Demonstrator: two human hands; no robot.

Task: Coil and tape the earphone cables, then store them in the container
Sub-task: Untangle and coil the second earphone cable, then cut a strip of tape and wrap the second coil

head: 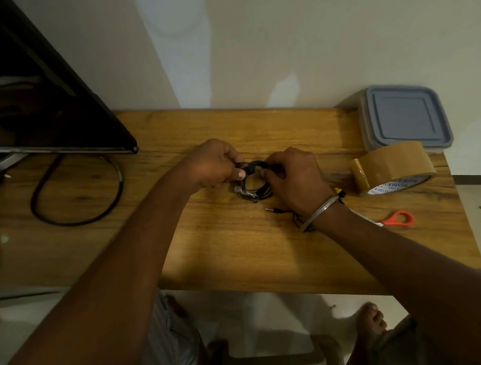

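Note:
A black earphone cable (pixel 253 181) is wound into a small coil just above the middle of the wooden table (pixel 229 240). My left hand (pixel 214 162) pinches the coil's left side and my right hand (pixel 296 178) grips its right side. A loose end with a jack plug (pixel 273 209) lies on the table under my right wrist. A roll of brown tape (pixel 393 167) stands to the right of my hands. The grey-lidded plastic container (pixel 405 116) sits shut at the table's back right corner.
Orange-handled scissors (pixel 397 219) lie near the right edge, partly behind my right forearm. A dark monitor (pixel 24 84) on a metal stand fills the left, with a thick black cord (pixel 78 221) looping over the table below it. A white wall lies behind.

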